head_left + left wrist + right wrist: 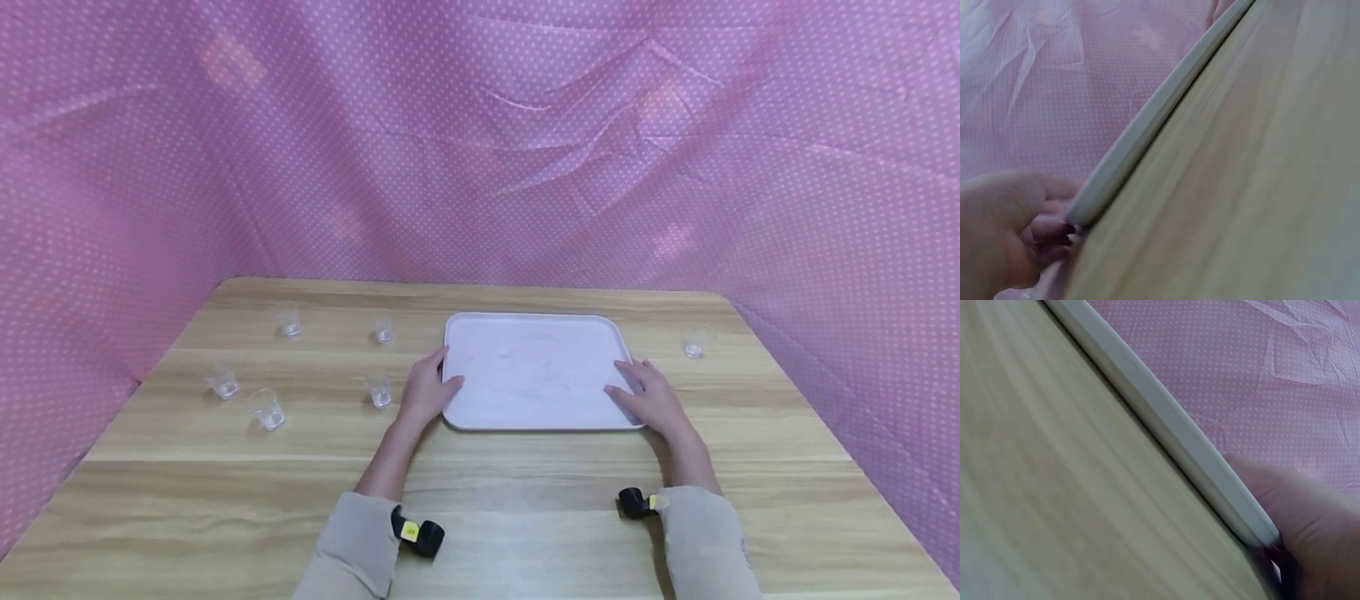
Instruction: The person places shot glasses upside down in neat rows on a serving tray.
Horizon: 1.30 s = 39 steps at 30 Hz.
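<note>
A white rectangular tray point(536, 375) with rounded corners lies on the wooden table, a little right of the middle. At its left side my left hand point(426, 390) grips the rim, with the thumb over the top edge and the fingers along the outside. My right hand point(651, 400) holds the opposite side in the same way, thumb over the rim. In the left wrist view the tray's edge point(1141, 134) runs from the fingers toward the upper right. The right wrist view shows the tray's edge point(1172, 419) beside the thumb; the fingertips under it are hidden.
Several small clear cups stand on the left of the table, among them one cup point(380, 393) near my left hand and another cup point(268, 410) farther left. A single clear cup point(694, 346) stands right of the tray. Pink dotted cloth point(480, 167) hangs around the table point(525, 508).
</note>
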Each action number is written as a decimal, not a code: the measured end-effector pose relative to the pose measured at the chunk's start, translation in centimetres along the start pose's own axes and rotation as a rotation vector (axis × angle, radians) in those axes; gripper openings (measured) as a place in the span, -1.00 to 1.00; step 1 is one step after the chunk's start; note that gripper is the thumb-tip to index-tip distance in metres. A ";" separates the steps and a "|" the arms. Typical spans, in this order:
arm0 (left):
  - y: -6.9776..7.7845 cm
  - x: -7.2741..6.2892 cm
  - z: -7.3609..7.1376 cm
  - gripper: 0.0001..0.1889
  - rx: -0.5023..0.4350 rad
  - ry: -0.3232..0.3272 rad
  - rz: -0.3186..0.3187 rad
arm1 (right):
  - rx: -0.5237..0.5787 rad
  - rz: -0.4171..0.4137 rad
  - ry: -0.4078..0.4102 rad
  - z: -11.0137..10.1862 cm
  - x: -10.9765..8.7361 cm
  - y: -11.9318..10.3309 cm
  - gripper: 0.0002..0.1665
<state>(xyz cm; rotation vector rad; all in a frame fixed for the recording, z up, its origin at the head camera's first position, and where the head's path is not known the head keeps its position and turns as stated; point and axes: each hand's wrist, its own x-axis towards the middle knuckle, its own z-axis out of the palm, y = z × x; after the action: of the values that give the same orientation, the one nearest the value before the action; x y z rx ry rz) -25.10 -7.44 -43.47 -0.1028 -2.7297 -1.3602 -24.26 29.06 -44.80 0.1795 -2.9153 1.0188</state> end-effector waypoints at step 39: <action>0.6 0.8 -0.7 -0.46 -0.488 -0.224 -0.284 | 0.509 0.382 0.513 -5.5 1.0 6.2 -0.30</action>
<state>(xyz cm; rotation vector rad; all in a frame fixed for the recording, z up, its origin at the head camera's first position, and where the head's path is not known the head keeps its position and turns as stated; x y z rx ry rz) -25.75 -7.68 -42.48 0.1133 -2.5846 -2.1973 -25.97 37.26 -44.25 -0.5594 -2.2242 1.5653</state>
